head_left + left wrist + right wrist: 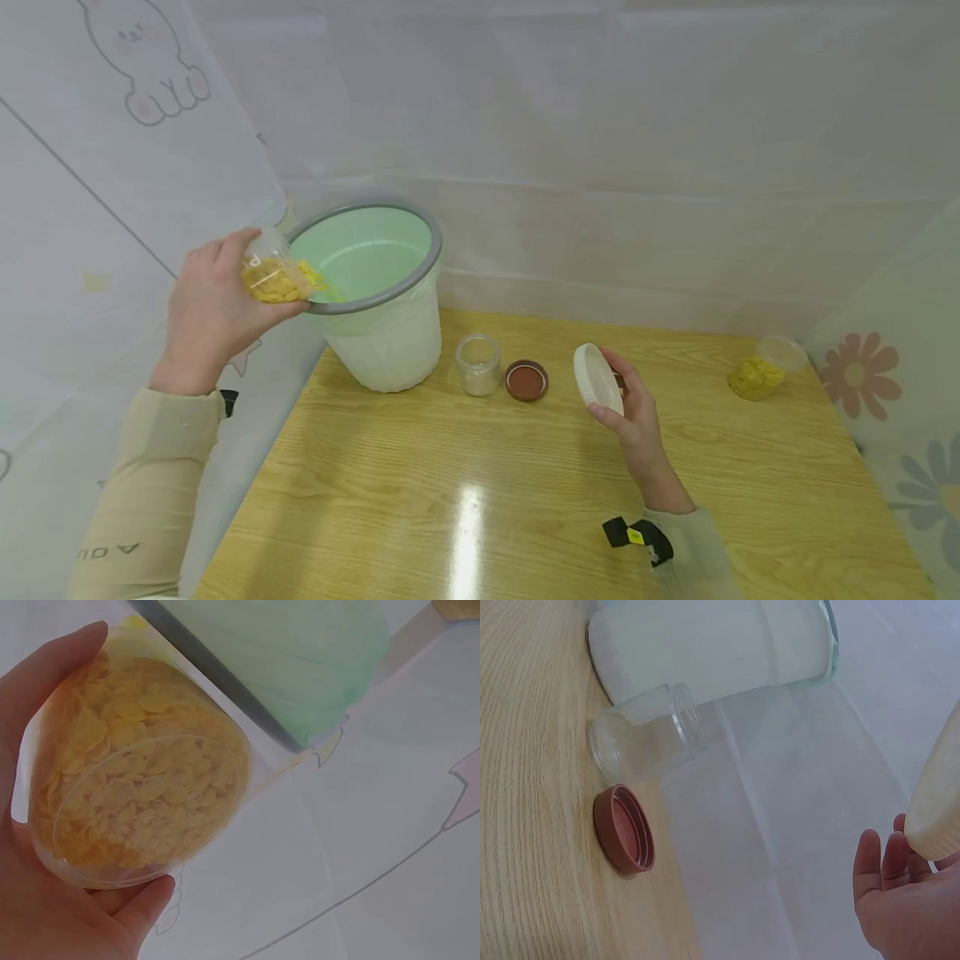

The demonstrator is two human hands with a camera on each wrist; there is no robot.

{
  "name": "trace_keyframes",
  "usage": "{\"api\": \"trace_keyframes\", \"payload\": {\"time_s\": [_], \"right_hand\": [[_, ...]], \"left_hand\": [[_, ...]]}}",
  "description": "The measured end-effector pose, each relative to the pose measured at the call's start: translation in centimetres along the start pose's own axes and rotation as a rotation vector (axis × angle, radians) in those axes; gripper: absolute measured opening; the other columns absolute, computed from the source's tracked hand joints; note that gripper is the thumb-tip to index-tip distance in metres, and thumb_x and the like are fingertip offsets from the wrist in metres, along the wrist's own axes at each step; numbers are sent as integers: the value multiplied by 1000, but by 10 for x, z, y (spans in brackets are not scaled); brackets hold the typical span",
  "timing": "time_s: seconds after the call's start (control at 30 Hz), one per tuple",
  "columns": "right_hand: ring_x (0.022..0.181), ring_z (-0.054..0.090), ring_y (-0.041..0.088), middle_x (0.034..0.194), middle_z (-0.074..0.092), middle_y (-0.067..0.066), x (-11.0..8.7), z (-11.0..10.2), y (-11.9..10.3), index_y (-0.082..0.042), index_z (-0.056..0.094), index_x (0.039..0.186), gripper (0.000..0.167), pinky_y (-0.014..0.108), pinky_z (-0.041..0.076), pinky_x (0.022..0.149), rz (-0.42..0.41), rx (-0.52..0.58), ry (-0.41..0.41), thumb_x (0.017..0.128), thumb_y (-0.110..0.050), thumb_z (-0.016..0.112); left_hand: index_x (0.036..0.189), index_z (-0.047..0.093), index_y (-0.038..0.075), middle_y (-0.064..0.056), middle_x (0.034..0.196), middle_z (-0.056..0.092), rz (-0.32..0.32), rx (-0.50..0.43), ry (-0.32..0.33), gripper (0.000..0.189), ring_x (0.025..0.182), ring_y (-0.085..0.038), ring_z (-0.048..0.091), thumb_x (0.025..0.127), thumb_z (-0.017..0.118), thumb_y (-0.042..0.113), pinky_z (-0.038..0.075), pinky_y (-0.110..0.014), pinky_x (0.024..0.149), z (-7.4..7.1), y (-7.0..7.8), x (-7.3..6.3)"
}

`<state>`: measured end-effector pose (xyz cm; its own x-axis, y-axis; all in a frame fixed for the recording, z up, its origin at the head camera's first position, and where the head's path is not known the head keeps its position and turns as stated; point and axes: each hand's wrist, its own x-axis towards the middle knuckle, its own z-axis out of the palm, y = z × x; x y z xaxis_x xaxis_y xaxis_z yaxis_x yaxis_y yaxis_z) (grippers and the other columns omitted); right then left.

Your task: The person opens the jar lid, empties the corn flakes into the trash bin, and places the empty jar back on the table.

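**Wooden table (390, 475) running under a pale wall (600, 125) as a jar (275, 268) is tilting over a bin (390, 350)**

A line-drawn bear (146, 62) is showing at the upper left of the frame, and a flower (855, 373) is showing at the right.

At the left of the frame, the left hand (206, 317) is gripping the jar, fingers and thumb curling around its side. The jar is leaning with its mouth toward the bin, and yellow flakes (279, 285) are filling much of it, some showing just inside the bin's grey rim. Whether the jar is touching that rim is staying unclear.

Well apart from it, right of centre, the right hand (636, 408) is pinching a white lid (598, 382) by its edge, holding it tilted above the table.

Between the hands, the bin is standing on the table, with a glass jar (478, 367) standing upright near it. Just beside the glass jar, a red lid (527, 381) is lying with its inside facing up. At the far right, a second jar (765, 367) is holding yellow flakes too.
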<state>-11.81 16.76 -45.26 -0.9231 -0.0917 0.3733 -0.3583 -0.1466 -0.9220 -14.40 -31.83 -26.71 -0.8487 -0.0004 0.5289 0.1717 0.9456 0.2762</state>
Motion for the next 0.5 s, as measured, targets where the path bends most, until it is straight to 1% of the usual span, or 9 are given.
{"api": "trace_keyframes", "payload": {"time_s": [0.17, 0.5], "right_hand": [[113, 42, 30, 136, 45, 17, 0, 0, 0, 5, 40, 150, 71, 30, 46, 84, -9, -7, 0, 82, 6, 59], [113, 42, 29, 137, 45, 15, 0, -2, 2, 6, 39, 150, 71, 29, 47, 85, -4, -2, -3, 82, 7, 60]], "left_hand": [[144, 49, 0, -34, 127, 55, 1, 8, -10, 100, 115, -56, 47, 63, 97, 30, 41, -68, 87, 0, -1, -1], [144, 50, 0, -33, 127, 55, 5, 9, -8, 99, 114, -56, 47, 62, 98, 30, 42, -68, 85, 1, -2, -1]]}}
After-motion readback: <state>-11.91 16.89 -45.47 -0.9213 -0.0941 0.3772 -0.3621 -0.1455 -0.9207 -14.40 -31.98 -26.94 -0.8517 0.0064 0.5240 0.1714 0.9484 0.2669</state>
